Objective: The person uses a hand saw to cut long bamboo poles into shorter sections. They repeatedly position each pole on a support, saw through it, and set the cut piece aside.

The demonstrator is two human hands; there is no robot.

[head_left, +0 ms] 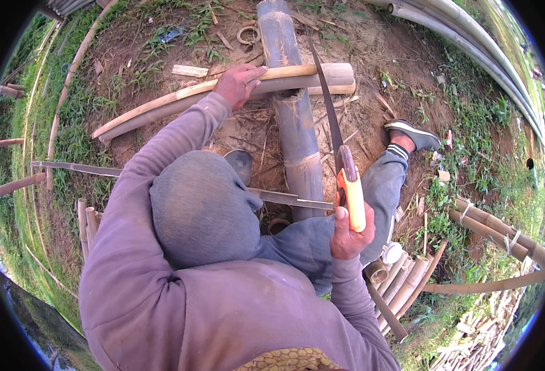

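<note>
My right hand [351, 236] grips a handsaw [353, 198] by its orange and dark handle. Its long dark blade points away from me and crosses over the right end of the bamboo; whether the teeth touch it I cannot tell. My left hand [238, 85] presses down on the split bamboo [161, 104], fingers laid over its upper edge. Those long, slightly curved pieces lie together across a thick grey bamboo pole [300, 145] on the ground. Near my knees, a thin flat strip [291, 199] passes crosswise over the pole.
At the lower right stand cut bamboo lengths [402, 284] beside a bamboo bench frame [501, 232]. Long poles [464, 25] run along the upper right. A bamboo ring [248, 35] and an offcut [189, 70] lie on the dirt. My shod foot [413, 135] is right of the pole.
</note>
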